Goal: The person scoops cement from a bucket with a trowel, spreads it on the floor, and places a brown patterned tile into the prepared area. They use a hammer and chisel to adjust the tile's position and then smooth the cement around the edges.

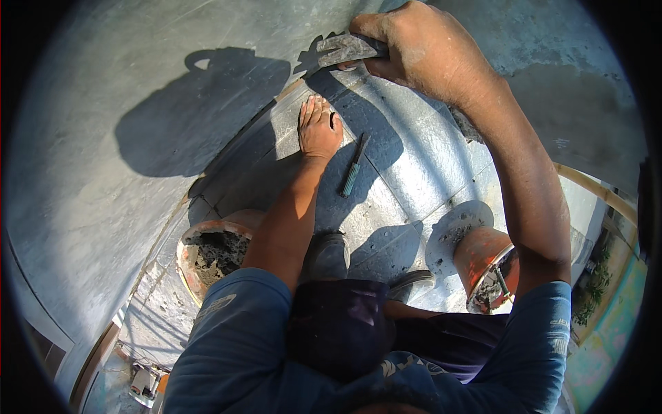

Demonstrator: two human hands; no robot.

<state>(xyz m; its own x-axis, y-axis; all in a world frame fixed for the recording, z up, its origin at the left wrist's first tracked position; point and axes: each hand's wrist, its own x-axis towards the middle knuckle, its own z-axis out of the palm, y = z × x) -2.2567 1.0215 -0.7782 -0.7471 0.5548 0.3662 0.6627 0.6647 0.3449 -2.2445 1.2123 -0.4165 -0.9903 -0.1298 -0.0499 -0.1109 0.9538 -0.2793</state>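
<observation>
My right hand [403,55] is raised at the top, closed around a grey, mortar-smeared flat tool [341,50], whose exact shape is partly hidden by my fingers. My left hand [319,124] lies flat, palm down, on the grey tiled floor [407,172] beside the foot of the wall, fingers stretched out. Just right of it, on the tiles, lies a narrow tool with a teal handle [350,178], pointed away from me.
A grey plastered wall [96,228] runs along the left. An orange-rimmed bucket of wet mortar [188,255] stands by my left arm, another orange bucket [467,252] by my right. A curved wooden strip [596,186] and some plants [589,297] are at the right edge.
</observation>
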